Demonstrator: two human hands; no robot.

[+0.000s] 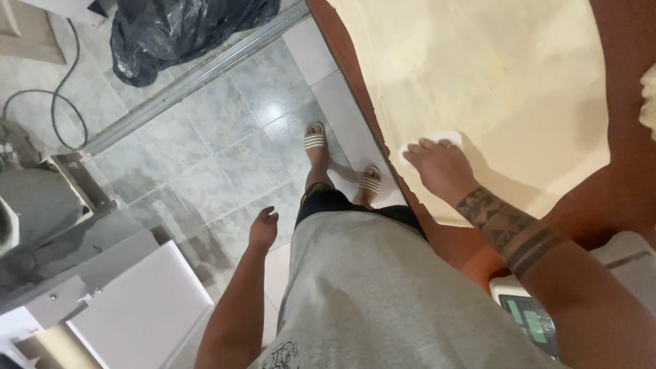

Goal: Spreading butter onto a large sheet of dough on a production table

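Surface: a reddish-brown table (622, 198) runs along the right of the scene, from near to far. A large pale sheet of dough (506, 89), dusted and uneven, covers most of it, its edge close to the table's left rim.

Your right hand (437, 167) lies flat on the dough's near-left edge, fingers together and pointing left, palm down, gripping nothing; a small white scraper-like piece (437, 139) shows just past the fingertips, though whether you are touching it cannot be told. The forearm bears dark banded tattoos.

Your left hand (263, 229) hangs at your side over the floor, loosely open and empty, well apart from the table.

Near right corner: a white scale with a green display (529, 318), partly behind your forearm.

Room: grey marbled floor tiles (232, 143); your feet in pale slides (316, 140). Far left, a black plastic bag (178, 31) beyond a metal floor track (198, 78); a grey cable (65, 89); near left, a grey metal machine (48, 205) and a white cabinet (143, 307).
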